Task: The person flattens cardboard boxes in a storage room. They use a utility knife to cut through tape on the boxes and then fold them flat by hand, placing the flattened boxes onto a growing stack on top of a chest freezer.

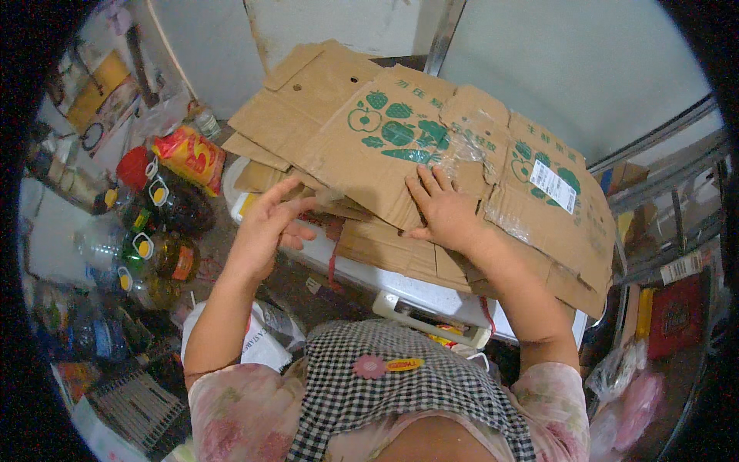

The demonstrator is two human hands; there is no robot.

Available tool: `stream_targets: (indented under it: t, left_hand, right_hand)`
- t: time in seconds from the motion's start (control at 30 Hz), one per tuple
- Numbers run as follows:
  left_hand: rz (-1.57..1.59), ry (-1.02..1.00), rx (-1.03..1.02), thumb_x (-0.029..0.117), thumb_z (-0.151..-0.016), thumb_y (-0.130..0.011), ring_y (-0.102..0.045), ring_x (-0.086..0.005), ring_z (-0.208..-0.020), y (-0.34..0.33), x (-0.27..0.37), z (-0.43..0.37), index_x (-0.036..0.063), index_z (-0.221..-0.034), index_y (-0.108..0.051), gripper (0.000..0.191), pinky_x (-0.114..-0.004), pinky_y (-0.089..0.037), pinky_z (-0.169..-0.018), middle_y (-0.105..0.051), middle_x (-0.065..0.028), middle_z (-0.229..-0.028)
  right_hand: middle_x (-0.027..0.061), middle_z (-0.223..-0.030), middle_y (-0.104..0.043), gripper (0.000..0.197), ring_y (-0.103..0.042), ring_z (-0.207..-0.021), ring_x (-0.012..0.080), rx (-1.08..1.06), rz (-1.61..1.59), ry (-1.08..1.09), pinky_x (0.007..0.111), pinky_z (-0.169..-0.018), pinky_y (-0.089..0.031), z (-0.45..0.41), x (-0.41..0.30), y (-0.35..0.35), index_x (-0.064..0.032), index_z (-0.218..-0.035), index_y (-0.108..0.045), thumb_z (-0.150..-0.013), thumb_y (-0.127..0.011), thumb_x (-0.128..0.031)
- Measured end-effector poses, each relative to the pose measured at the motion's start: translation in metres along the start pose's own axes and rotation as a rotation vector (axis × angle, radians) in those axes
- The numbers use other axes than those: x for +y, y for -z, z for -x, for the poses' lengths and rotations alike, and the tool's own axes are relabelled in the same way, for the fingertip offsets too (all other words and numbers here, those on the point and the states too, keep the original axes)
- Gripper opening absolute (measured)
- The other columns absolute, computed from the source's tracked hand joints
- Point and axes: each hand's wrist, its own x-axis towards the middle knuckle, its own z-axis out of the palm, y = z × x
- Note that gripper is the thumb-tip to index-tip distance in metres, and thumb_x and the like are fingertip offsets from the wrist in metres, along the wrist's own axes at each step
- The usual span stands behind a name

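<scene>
A flattened cardboard box [335,130] with green fruit and vegetable prints lies on top of a stack of cardboard. My right hand [447,211] rests on its near part, palm down and fingers spread. Left of it, my left hand [274,222] is raised by the stack's near left edge, fingers apart with nothing in them; whether it touches the cardboard I cannot tell. A torn strip of clear tape [467,147] crosses the top sheet. Farther right, a white printed label [553,186] is stuck on the cardboard. Under the stack, more flattened cardboard [392,251] juts out over a white surface [415,294].
Several oil bottles [173,257], a red funnel [133,167] and a red-yellow packet [190,159] stand at left. A pale handle [427,320] sticks out at the front. A frosted panel [566,69] rises behind. Shelving with a dark red item [678,315] stands at right.
</scene>
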Motion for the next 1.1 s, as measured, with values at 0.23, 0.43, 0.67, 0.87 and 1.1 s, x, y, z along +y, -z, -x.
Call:
stream_targets:
  t: [0.23,0.43,0.67,0.87,1.1]
  left_hand:
    - [-0.254,-0.387,0.171,0.015,-0.087,-0.052,-0.057,-0.0102,-0.072,0.029,0.034,-0.02,-0.0002,-0.117,-0.051,0.034,-0.022,-0.046,-0.058,-0.059,-0.0117,-0.106]
    - [-0.49,-0.157,0.062,0.028,-0.086,-0.056,-0.057,-0.0128,-0.087,0.022,0.014,-0.096,0.0006,-0.115,-0.052,0.04,-0.027,-0.049,-0.069,-0.059,-0.0091,-0.1]
    - [-0.084,0.119,-0.088,0.021,-0.084,-0.056,-0.06,-0.0153,-0.086,0.008,0.017,-0.091,0.0027,-0.111,-0.051,0.032,-0.028,-0.052,-0.069,-0.06,-0.0061,-0.1]
    - [-0.087,0.076,-0.131,0.013,-0.084,-0.054,-0.061,-0.0139,-0.083,0.015,-0.003,-0.093,0.0008,-0.111,-0.051,0.03,-0.026,-0.051,-0.067,-0.061,-0.006,-0.097]
    - [-0.033,0.03,-0.153,0.009,-0.084,-0.053,-0.061,-0.0153,-0.085,0.022,-0.012,-0.098,-0.0017,-0.114,-0.049,0.032,-0.027,-0.05,-0.073,-0.06,-0.0079,-0.1]
  right_hand:
    - [0.0235,-0.137,-0.028,0.083,-0.025,-0.127,0.0427,0.207,-0.119,0.02,0.046,-0.101,-0.031,0.006,0.013,-0.02,-0.0012,-0.131,-0.031,-0.065,-0.068,-0.034]
    - [0.0244,-0.137,-0.028,0.08,-0.022,-0.13,0.0397,0.503,-0.335,0.134,0.044,-0.105,-0.025,0.018,0.023,-0.016,0.0018,-0.13,-0.032,-0.063,-0.068,-0.022]
    - [0.0227,-0.137,-0.029,0.08,-0.024,-0.129,0.0379,0.422,-0.345,0.22,0.042,-0.107,-0.023,0.031,0.034,-0.01,0.0021,-0.13,-0.032,-0.063,-0.069,-0.02]
    - [0.021,-0.133,-0.035,0.063,-0.034,-0.124,0.0351,0.409,-0.208,-0.072,0.04,-0.101,-0.031,0.043,0.086,0.008,-0.0003,-0.128,-0.037,-0.074,-0.062,-0.021]
    - [0.0196,-0.108,-0.055,0.04,-0.055,-0.096,0.0362,0.086,0.075,-0.378,0.045,-0.078,-0.048,0.012,0.112,0.017,-0.0013,-0.11,-0.05,-0.077,-0.058,-0.023]
